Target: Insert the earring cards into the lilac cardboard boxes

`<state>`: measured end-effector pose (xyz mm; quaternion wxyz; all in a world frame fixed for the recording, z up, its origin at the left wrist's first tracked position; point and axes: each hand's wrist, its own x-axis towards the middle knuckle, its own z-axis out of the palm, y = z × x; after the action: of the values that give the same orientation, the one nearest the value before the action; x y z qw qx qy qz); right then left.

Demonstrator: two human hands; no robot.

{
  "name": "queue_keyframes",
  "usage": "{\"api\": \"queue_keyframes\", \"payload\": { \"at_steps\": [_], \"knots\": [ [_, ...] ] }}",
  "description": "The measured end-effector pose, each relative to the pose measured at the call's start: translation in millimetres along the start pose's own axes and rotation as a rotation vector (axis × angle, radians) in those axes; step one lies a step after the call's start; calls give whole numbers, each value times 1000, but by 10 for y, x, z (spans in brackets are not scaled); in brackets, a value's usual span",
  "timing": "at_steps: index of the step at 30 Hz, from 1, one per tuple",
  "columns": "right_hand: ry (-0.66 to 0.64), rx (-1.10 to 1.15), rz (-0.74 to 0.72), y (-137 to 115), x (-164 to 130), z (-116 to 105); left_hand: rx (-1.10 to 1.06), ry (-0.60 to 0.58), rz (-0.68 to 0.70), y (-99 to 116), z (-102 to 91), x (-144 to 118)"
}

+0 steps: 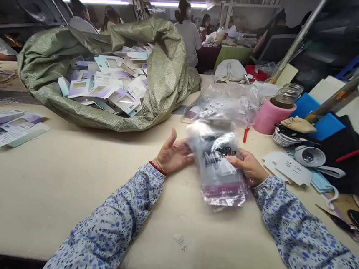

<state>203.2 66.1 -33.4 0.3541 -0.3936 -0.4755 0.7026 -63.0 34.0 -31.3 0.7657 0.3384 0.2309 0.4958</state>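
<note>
My right hand (248,165) grips the right edge of a stack of clear plastic bags (217,154) with black print and a purple strip along the near end. The bags are held above the table and blurred in part. At their left edge is my left hand (175,154), palm up, thumb raised and fingers spread; its fingertips reach to or behind the bags, and I cannot tell whether they touch. Just beyond lies a pile of more clear plastic packaging (229,101).
A green woven sack (168,79) full of small card boxes (108,82) stands back left. More flat boxes (19,127) lie at far left. On the right are a pink tape roll (270,117) with a glass jar, white cards (286,167), a face mask (321,180) and scissors (344,224). People sit behind.
</note>
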Motion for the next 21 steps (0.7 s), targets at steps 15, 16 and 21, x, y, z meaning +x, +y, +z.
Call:
{"api": "queue_keyframes", "payload": {
  "at_steps": [15, 16, 21],
  "knots": [
    [106, 90, -73, 87, 9, 133, 117, -46, -15, -236, 120, 30],
    [101, 77, -80, 96, 12, 139, 120, -61, -1, -252, 141, 25],
    [48, -7, -111, 125, 24, 159, 115, -36, -29, -347, 223, 5]
  ]
}}
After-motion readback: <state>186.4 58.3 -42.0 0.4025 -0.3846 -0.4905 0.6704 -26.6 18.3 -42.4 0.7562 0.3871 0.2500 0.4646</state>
